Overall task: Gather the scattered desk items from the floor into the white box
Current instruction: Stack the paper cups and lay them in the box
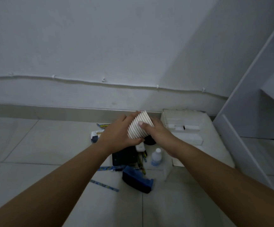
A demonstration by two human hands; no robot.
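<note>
Head view: ribbed white cup (139, 126) is held between left hand (116, 136) and right hand (159, 133), at 9 o'clock of white box (198, 122). Bottle (156, 157), pencils (104, 185) and blue case (137, 179) remain on floor; little judged gathered.

- 2 bare hands: left hand (116, 135), right hand (159, 133)
- 1 white ribbed paper cup (138, 126) (tilted, gripped between both hands)
- 1 white shallow box (197, 140) with white blocks inside
- 1 small clear plastic bottle with white cap (156, 157)
- 1 flat black rectangular case (124, 157)
- 1 dark blue fabric pouch (137, 179)
- 2 blue patterned pencils: (104, 185), (110, 168)
- 1 small white plastic device (140, 147)
- 1 white-and-blue carton (95, 135)
- yellow-green pens by the case: blurred, count unclear
</note>
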